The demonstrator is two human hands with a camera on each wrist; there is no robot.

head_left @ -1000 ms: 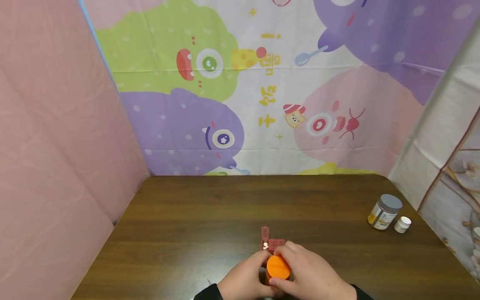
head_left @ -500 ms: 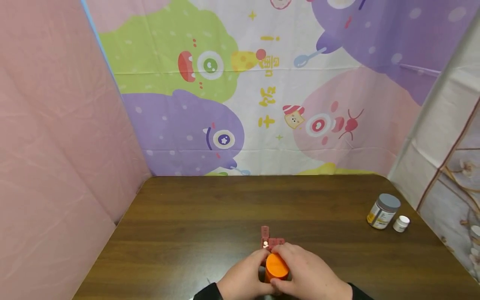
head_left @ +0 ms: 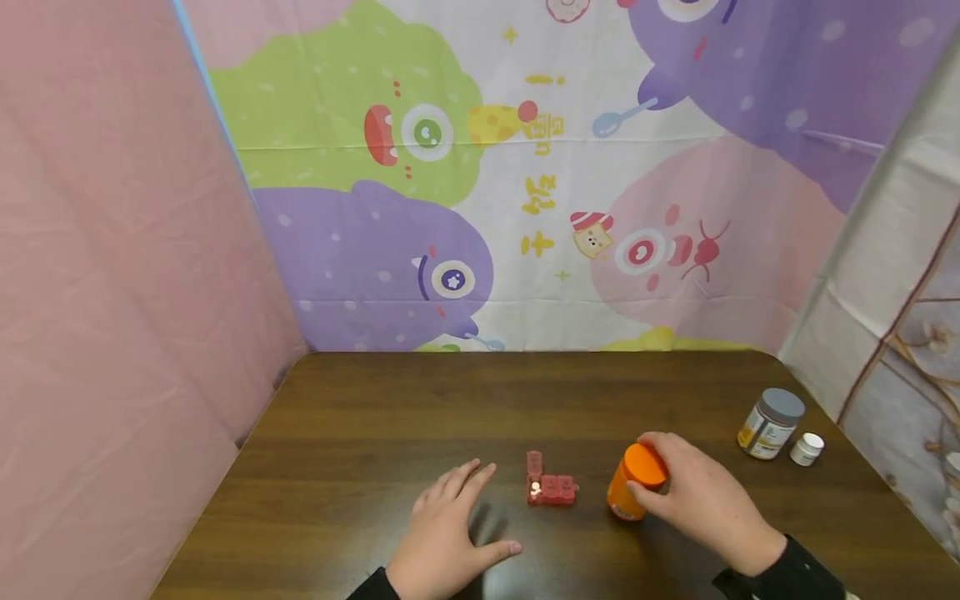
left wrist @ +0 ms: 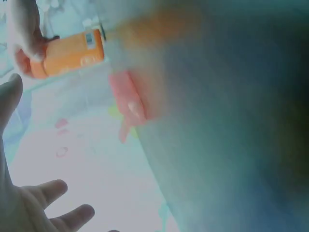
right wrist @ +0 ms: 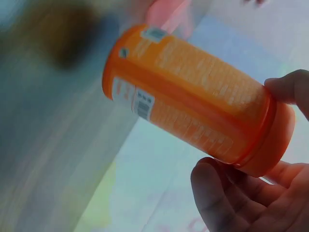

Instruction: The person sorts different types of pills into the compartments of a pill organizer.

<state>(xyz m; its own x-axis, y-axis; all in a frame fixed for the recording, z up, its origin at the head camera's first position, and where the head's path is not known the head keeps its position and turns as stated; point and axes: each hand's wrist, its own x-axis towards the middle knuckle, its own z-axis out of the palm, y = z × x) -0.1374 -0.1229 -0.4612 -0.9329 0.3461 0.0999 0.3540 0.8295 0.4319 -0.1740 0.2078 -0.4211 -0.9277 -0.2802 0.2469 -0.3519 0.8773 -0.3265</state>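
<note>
gripping the orange bottle (head_left: 628,483) by its lid near the worktop's (head_left: 360,433) front edge, the right hand (head_left: 693,496) holds something light, rigid, probably smooth, best grasped around its cap, while the left hand (head_left: 442,542) rests released beside the red pill box (head_left: 551,486).

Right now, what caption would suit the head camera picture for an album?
Right hand grips an orange plastic bottle beside a small red pill box; left hand rests open on the dark wooden table.

makeshift recording booth, not a real room, dark wood-grain table (head_left: 420,400) as the only furniture, cartoon monster cloth (head_left: 525,183) hung right behind the table, plain pink sheet (head_left: 112,292) walling its left side, pale floral fabric (head_left: 892,333) on its right
</note>
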